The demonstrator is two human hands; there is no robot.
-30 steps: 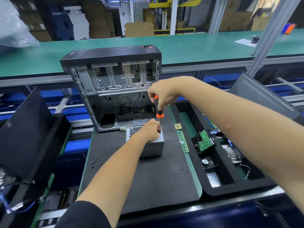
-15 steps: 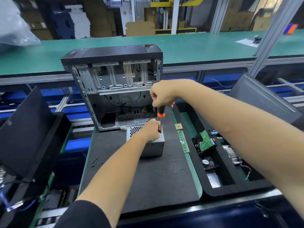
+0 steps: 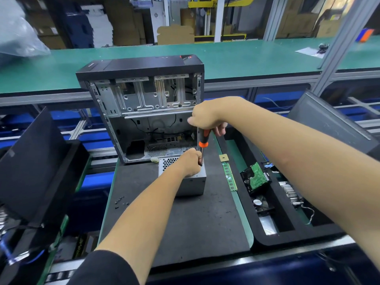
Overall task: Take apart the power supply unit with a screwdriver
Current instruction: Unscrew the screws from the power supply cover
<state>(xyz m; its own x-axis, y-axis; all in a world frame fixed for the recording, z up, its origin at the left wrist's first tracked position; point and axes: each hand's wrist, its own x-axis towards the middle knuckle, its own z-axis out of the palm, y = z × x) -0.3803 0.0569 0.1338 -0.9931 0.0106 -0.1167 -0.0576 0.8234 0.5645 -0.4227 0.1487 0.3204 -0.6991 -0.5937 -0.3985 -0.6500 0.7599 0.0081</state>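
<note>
Two bare hands work over one grey power supply unit [image 3: 190,183] in the head view, the only view given. The right hand [image 3: 206,118] has its fingers curled round the top of one black-and-orange screwdriver [image 3: 203,138], which stands nearly upright; its thin shaft runs straight down from the fist to the unit's top near the far right corner. The left hand [image 3: 190,163] lies on top of the unit directly below the right fist, its fingers bent and closed about the lower shaft just beside the tip. Whether the tip sits in a screw cannot be told, since the left fingers hide it.

The unit stands on a dark mat [image 3: 185,223], with its honeycomb vent showing left of the left hand. Just behind both hands stands one open computer case [image 3: 144,103], its side panel off and metal bays bare; the right fist overlaps the case's right edge.

Left of the left forearm, well apart from the unit, a few small dark screws [image 3: 121,201] lie loose on the mat. Right of the screwdriver lie one small gold square chip [image 3: 223,157] and one green memory stick [image 3: 229,176], end to end along the mat's edge. Farther right, a black foam tray [image 3: 267,237] holds one hard drive [image 3: 256,177] with its green board up, below the right forearm, which crosses over the tray's far part.
</note>
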